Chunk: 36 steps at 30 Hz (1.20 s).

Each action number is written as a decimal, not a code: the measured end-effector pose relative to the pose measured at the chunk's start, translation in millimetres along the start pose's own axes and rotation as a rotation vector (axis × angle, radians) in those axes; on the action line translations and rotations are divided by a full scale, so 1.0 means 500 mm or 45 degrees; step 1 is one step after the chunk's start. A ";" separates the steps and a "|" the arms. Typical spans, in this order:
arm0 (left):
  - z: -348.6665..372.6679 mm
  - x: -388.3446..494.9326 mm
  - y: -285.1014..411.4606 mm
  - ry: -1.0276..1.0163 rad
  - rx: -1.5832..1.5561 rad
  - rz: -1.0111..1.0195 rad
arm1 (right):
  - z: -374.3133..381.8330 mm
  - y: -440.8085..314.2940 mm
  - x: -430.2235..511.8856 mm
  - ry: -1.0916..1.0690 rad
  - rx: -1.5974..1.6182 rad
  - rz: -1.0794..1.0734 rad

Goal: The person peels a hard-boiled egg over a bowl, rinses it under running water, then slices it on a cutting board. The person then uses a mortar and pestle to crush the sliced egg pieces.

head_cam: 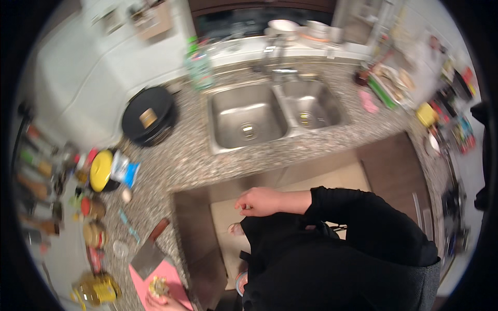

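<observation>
At the bottom left, my left hand is over a pink cutting board, its fingers around a small mass of pale yellowish food. Part of this hand is cut off by the frame's edge. A cleaver with a brown handle rests across the far end of the board, beside the food. My right hand hangs over the floor in front of my dark clothing. It holds nothing, and its fingers are loosely bent and a little apart.
Jars and an oil bottle line the left counter, near a yellow lid. A black lidded pot stands left of the double steel sink. The counter edge runs between board and floor.
</observation>
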State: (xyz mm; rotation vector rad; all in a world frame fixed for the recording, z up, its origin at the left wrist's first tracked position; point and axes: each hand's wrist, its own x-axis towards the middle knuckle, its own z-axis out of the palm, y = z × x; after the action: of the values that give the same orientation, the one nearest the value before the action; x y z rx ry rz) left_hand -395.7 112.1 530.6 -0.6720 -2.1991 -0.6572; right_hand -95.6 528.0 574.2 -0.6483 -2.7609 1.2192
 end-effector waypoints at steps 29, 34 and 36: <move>0.156 0.016 1.053 -0.195 -0.995 -0.325 | -0.948 0.948 -0.766 2.046 0.866 0.580; 0.212 0.001 1.483 -0.953 -1.655 -0.526 | -1.167 1.106 -0.785 2.175 1.193 0.685; 0.227 -0.015 1.638 -1.301 -1.673 -0.613 | -1.206 1.150 -0.787 2.186 1.235 0.715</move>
State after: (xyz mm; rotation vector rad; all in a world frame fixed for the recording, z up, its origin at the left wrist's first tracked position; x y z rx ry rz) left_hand 73.0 781.5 658.2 -1.2993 -2.5851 -2.5582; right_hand 595.7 1135.6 622.0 -1.3415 -0.5364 0.9617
